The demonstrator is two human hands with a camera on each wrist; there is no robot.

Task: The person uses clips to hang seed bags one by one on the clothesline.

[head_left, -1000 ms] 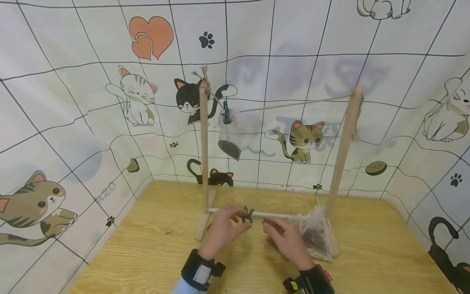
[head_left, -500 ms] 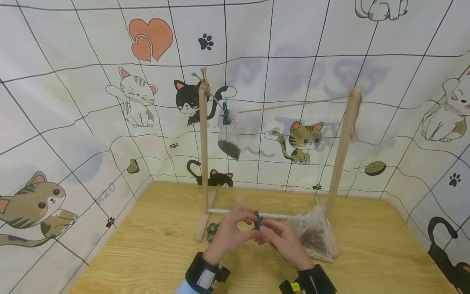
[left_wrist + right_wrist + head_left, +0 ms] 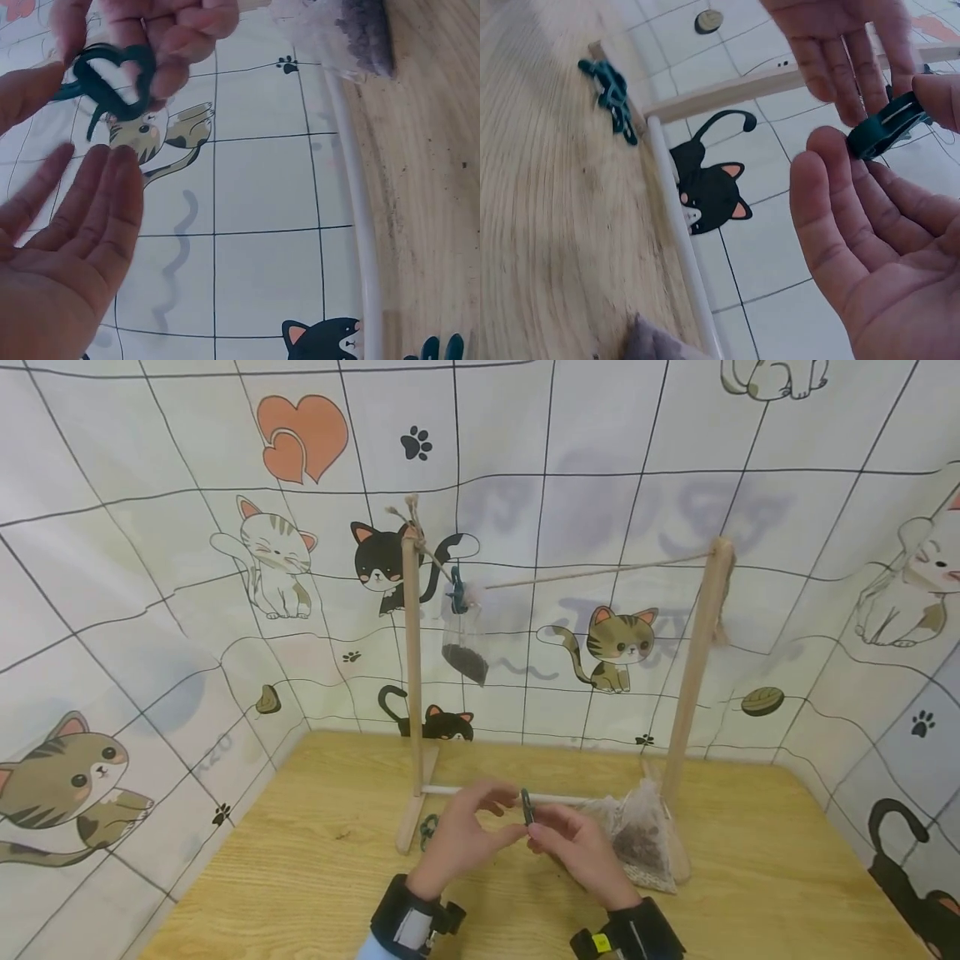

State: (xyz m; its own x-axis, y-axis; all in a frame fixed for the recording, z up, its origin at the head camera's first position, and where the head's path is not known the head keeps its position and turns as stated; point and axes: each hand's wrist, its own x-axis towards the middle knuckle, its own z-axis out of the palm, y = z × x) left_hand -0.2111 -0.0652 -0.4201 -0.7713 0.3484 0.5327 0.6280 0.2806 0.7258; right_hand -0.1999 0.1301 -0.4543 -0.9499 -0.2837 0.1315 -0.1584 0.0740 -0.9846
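Observation:
A dark green clothes clip [image 3: 527, 807] is pinched upright between the thumb and fingers of my right hand [image 3: 581, 847]. In the left wrist view the clip [image 3: 112, 79] shows a heart-shaped loop. My left hand [image 3: 468, 839] is close beside it, its thumb at the clip and its other fingers extended. The right wrist view shows the clip [image 3: 885, 127] over the right fingertips, under the thumb. Behind the hands, a clear bag of dark contents [image 3: 463, 652] hangs from the rope [image 3: 592, 573] by another green clip [image 3: 457, 592].
A wooden frame with a left post [image 3: 412, 668] and right post [image 3: 697, 668] stands on the table [image 3: 300, 860], joined low down by a white rod [image 3: 555, 797]. A second filled clear bag [image 3: 643, 839] sits at the right post. Green clips [image 3: 611, 97] lie by the left foot.
The left hand carried the clip rightward to the right hand, which now pinches it. The clip turned more upright, and the left fingers loosened from it. The hanging bag stayed put.

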